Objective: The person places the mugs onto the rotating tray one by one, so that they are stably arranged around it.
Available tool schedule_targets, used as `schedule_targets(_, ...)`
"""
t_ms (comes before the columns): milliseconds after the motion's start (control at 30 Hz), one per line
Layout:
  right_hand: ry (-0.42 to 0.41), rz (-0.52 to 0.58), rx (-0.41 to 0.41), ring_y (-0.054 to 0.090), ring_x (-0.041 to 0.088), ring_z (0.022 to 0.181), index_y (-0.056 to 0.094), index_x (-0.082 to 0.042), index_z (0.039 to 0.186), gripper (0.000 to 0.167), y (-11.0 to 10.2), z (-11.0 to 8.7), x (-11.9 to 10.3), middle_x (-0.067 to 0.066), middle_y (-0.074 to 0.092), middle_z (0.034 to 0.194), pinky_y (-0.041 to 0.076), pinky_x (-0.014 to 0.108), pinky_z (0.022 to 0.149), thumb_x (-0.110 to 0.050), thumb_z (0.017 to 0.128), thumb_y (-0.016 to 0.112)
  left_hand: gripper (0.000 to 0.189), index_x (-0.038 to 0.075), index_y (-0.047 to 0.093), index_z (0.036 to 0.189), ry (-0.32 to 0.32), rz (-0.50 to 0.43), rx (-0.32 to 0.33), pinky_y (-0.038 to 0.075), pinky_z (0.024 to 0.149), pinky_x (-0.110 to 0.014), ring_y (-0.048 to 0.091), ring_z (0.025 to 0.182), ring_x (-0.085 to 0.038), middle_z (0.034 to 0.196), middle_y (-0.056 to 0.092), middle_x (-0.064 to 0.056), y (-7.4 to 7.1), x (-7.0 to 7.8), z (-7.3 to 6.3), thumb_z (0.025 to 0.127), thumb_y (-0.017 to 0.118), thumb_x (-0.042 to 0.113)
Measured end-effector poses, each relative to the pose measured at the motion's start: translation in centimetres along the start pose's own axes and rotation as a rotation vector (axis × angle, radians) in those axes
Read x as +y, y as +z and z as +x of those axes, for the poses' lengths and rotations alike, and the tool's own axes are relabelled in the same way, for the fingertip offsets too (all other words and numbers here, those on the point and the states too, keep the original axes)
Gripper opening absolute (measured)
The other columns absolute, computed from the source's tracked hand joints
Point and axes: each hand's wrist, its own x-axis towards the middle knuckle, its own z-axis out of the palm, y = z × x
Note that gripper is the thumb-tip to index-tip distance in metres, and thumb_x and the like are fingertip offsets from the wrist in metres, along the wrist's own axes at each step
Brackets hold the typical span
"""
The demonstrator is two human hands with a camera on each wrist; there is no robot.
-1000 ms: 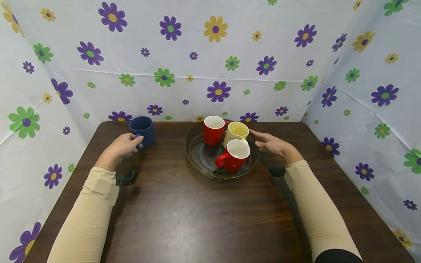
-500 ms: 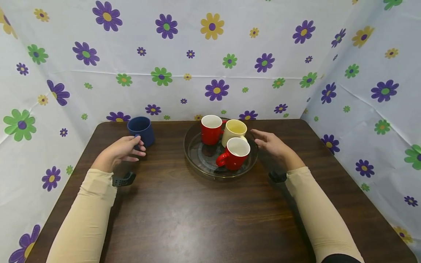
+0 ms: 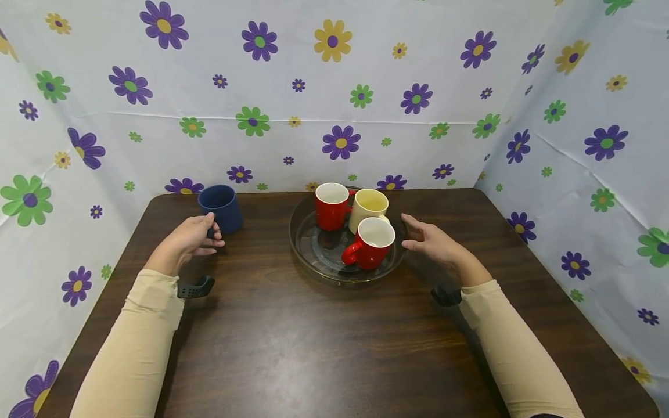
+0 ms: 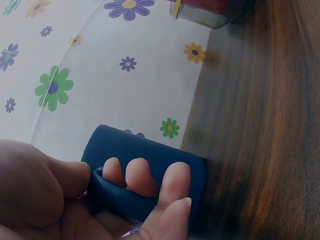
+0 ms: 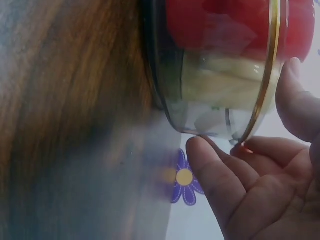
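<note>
At the left of the table a dark blue mug (image 3: 222, 208) stands upright. My left hand (image 3: 189, 239) holds it by its handle (image 4: 120, 197): in the left wrist view two fingers pass through the loop and the thumb lies at its top. The other fingers stay outside the handle. A round clear glass tray (image 3: 313, 264) with a gold rim carries two red mugs, one farther back (image 3: 330, 210) and one in front (image 3: 368, 247), plus a pale yellow mug (image 3: 360, 212). Beside the tray's right side is my right hand (image 3: 436, 244), thumb and fingers spread, fingertips right at the glass wall.
The dark wooden table (image 3: 308, 342) meets a white flowered cloth (image 3: 292, 75) behind it and at both sides. A stretch of bare wood lies between the blue mug and the tray.
My left hand's outer fingers have loosened from the handle and spread. My right hand has drawn back slightly from the tray's rim. The mugs and tray stay in place; the head view shifts slightly.
</note>
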Motion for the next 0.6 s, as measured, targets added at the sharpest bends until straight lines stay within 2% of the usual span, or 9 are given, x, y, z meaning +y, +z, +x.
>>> schedule_targets(167, -0.024, -0.051, 0.006, 0.026, 0.051, 0.146, 0.014, -0.003, 0.162, 0.078, 0.36, 0.11, -0.20, 0.021, 0.006, 0.168, 0.034, 0.059, 0.112, -0.008, 0.101, 0.063, 0.048, 0.002, 0.046, 0.106, 0.012, 0.014, 0.001, 0.059, 0.083, -0.037, 0.068, 0.089, -0.013, 0.089, 0.056, -0.001, 0.03, 0.02, -0.04, 0.112, 0.018, 0.041)
schedule_targets(400, -0.042, -0.091, 0.005, 0.012, 0.045, 0.152, 0.014, -0.002, 0.161, 0.077, 0.26, 0.36, -0.02, 0.020, 0.008, 0.168, 0.024, 0.060, 0.117, -0.009, 0.102, 0.061, 0.049, 0.003, 0.045, 0.105, 0.017, 0.040, 0.009, 0.059, 0.085, -0.038, 0.068, 0.090, -0.013, 0.087, 0.054, -0.001, 0.05, -0.06, -0.01, 0.111, 0.016, 0.042)
schedule_targets(600, -0.020, -0.089, -0.006, 0.017, 0.047, 0.150, 0.014, -0.004, 0.162, 0.078, -0.02, 0.66, -0.10, 0.019, 0.007, 0.168, 0.028, 0.060, 0.115, -0.009, 0.101, 0.062, 0.048, 0.003, 0.044, 0.103, 0.032, 0.043, 0.022, 0.059, 0.082, -0.035, 0.067, 0.086, -0.011, 0.082, 0.054, 0.001, 0.07, -0.13, 0.14, 0.111, 0.016, 0.042)
